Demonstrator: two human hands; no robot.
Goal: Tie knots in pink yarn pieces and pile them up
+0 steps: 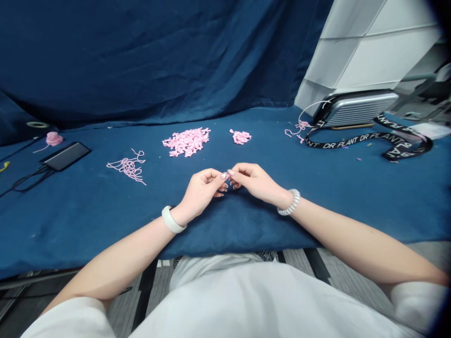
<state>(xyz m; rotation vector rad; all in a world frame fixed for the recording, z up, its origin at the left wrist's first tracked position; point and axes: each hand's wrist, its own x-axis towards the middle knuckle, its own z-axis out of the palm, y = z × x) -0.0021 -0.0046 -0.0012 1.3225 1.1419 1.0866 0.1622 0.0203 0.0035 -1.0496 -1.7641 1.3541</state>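
My left hand [205,188] and my right hand [254,180] meet fingertip to fingertip above the blue cloth. Both are pinched closed, thumb against forefinger; whatever lies between the tips is too small to make out. Beyond them is a large pile of short pink yarn pieces [186,142], which look knotted. To its right sits a smaller pile of pink pieces [241,137]. Left of my left hand lies a loose tangle of pale pink yarn strands [128,166].
A small pink yarn ball [54,138] and a dark device with cables [66,156] lie at the left. On the right, a black lettered strap [352,141] curls before a silver ribbed case [366,109]. More pink yarn [302,126] lies near the strap. Blue cloth [141,56] hangs behind.
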